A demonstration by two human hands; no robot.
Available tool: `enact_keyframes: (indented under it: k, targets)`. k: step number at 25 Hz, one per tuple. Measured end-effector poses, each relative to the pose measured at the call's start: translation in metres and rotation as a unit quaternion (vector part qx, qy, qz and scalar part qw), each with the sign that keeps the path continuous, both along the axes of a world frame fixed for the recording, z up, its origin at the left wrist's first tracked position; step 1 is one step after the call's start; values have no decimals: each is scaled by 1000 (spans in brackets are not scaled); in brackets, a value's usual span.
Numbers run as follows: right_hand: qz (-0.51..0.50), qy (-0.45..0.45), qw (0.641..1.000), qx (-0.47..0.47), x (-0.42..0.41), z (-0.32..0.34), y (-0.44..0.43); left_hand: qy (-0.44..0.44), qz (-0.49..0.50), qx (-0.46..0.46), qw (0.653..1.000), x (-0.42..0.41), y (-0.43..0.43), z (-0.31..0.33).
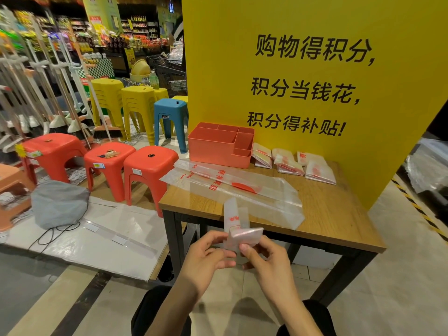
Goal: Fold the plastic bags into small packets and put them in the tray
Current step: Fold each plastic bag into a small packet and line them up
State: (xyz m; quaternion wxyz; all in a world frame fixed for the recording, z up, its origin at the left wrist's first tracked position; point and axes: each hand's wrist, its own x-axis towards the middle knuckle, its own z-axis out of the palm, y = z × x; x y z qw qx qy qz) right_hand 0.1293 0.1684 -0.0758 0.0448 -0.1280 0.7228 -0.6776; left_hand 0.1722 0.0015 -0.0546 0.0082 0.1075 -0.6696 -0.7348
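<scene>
Your left grip [208, 259] and right grip [268, 260] meet in front of you, lower than the near edge of the table [339, 214]. Both pinch 1 half-folded plastic bag [245, 235]. Fingers and thumbs curl round its compact folded part, and a loose strip [231, 213] of it stands up just above the grips.

Below and to the right of the grips is pale tiled floor [400, 263]. Just beyond the grips, on the wooden table, unfolded bags [232, 187] with red print lie flat and long. Their far-left end overhangs the table edge.

Farther on, slightly left of the grips, the salmon tray [218, 151] with its compartments stands on the table against a yellow panel [230, 69] with black characters. Beyond and to the right of the grips, beside the tray, several folded packets [288, 163] lie on the table along the panel.

Left of the grips, a grey bag [59, 202] sits on the floor. Past it are 3 red stools [150, 166], then 1 blue stool [171, 117] and stacked yellow stools [138, 103]. Brooms [106, 132] stand at the far left, and stocked shop shelves [140, 27] are farthest back.
</scene>
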Motion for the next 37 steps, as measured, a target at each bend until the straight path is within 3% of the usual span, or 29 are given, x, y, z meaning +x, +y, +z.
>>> enact_keyframes:
  k: [4,9,17,21,25,31,34,37]
  targets:
    - [-4,-34,999,-24,3,4,-5,36,38,3,999,4,0,2]
    - [-53,2,998,-31,9,12,-12,68,94,2,993,6,15,7]
    - [-56,-3,998,4,6,9,-13,62,81,-87,991,2,18,4]
    - [-10,-14,1000,6,6,10,-11,60,108,-64,990,0,14,5]
    - [-36,-11,999,-17,5,12,-8,41,81,-47,995,3,11,6]
    - [7,-43,999,-20,4,13,-5,39,62,-31,997,-1,4,14]
    - [-6,44,999,10,5,11,4,33,78,10,996,-3,3,16]
    - [49,117,990,59,5,12,14,39,79,33,996,-3,3,20]
